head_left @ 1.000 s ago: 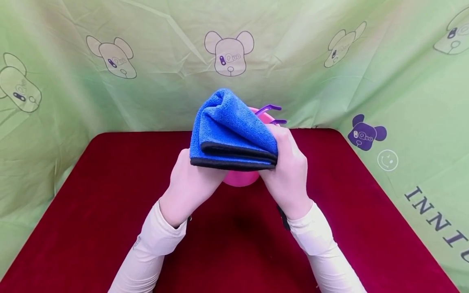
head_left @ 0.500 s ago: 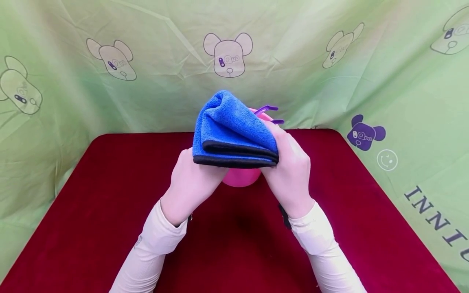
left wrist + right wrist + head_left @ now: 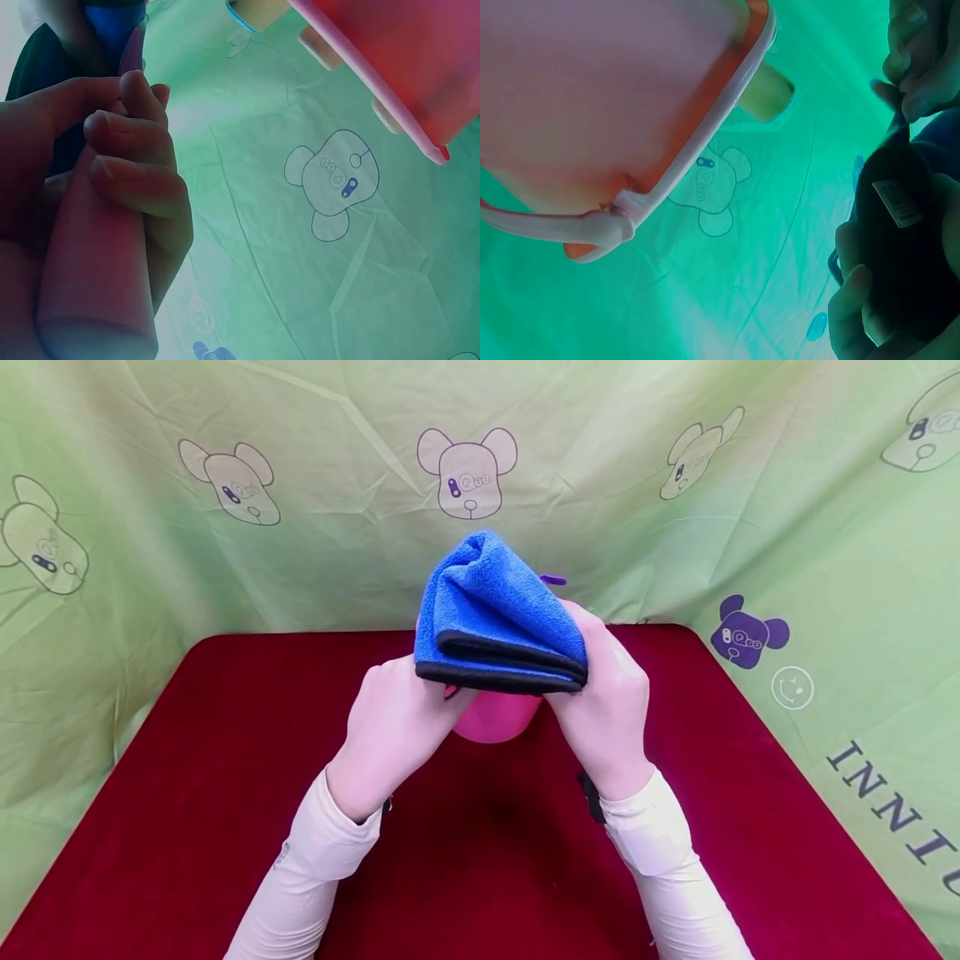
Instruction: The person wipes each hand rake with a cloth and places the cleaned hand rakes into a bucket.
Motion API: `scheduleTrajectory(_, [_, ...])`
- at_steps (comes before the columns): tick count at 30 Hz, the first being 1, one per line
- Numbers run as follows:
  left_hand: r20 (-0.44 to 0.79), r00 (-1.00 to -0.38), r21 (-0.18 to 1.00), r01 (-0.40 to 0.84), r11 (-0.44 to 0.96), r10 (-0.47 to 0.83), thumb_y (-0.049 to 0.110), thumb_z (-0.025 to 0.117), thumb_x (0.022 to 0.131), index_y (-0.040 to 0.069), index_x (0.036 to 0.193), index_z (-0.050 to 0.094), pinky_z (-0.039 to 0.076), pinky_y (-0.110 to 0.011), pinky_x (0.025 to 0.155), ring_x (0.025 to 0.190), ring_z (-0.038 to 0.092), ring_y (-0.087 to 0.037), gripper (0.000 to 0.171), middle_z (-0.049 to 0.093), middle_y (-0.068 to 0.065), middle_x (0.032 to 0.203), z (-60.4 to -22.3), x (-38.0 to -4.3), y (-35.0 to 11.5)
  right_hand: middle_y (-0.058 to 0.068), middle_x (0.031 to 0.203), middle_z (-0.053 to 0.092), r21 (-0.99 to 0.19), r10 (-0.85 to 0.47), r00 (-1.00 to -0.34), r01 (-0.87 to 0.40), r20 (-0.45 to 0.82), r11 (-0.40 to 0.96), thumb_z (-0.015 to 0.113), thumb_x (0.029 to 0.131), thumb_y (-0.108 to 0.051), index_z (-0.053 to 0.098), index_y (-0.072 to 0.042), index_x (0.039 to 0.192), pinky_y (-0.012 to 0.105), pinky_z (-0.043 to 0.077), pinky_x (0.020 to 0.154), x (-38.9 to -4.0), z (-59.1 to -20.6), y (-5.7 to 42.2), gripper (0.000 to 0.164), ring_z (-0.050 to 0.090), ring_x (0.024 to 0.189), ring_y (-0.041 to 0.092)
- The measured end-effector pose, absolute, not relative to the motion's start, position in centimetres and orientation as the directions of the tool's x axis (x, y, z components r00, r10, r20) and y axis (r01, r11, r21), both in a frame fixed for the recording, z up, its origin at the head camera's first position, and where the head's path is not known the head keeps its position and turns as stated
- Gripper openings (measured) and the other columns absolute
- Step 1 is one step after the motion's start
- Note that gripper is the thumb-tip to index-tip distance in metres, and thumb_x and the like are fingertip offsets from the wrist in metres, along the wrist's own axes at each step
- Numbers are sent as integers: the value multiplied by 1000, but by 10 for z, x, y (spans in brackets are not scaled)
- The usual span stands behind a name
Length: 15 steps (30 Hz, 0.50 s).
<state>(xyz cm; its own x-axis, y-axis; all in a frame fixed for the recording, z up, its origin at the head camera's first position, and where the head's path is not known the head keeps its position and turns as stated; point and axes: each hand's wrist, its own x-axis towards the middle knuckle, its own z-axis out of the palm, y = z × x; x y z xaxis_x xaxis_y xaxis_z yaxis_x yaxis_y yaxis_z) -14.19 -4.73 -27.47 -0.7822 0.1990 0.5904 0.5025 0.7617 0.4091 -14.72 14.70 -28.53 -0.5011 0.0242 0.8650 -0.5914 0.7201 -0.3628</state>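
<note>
In the head view a folded blue cloth (image 3: 495,610) with black edging is held up over the middle of the table. My right hand (image 3: 607,702) grips it on its right side. In the right wrist view its dark underside with a white label (image 3: 898,203) lies against my curled fingers. My left hand (image 3: 397,718), low on the cloth's left side, curls round a pink tapered handle (image 3: 101,255). A slender purplish strip (image 3: 132,49) runs from the handle's narrow end towards the cloth. Cloth hides the rest, so I cannot tell which tool it is.
Behind my hands stands a pink bucket-like container (image 3: 498,718) with a pale handle (image 3: 547,225). A bent purple piece (image 3: 555,580) shows past the right hand. A pale yellow cylinder (image 3: 765,94) shows beyond the container's rim. Dark red cloth covers the table (image 3: 247,735); a green printed curtain (image 3: 337,552) surrounds it.
The blue cloth and my right hand have moved right and slightly up, covering more of the purple pieces. My left hand has barely moved and keeps its hold.
</note>
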Motion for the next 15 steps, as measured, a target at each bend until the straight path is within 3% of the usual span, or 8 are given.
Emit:
scheduleTrajectory(8, [634,-739,344,533,773,228,15,61,82,19,54,31,14,-25,42,46,21,-10,41,29,5,49,-271,-142,-45,16,109,75,-349,42,-483,-567,874,746,74,80,-19,65,-7,120,50,56,84,-146,-281,150,43,68,95,28])
scheduleTrajectory(15, [648,-722,309,541,782,243,16,61,83,19,54,35,16,-25,41,46,22,-12,40,31,5,49,-269,-140,-44,15,107,76,-303,53,-429,-542,902,784,71,84,-21,67,-11,121,48,56,82,-148,-279,152,39,67,93,28])
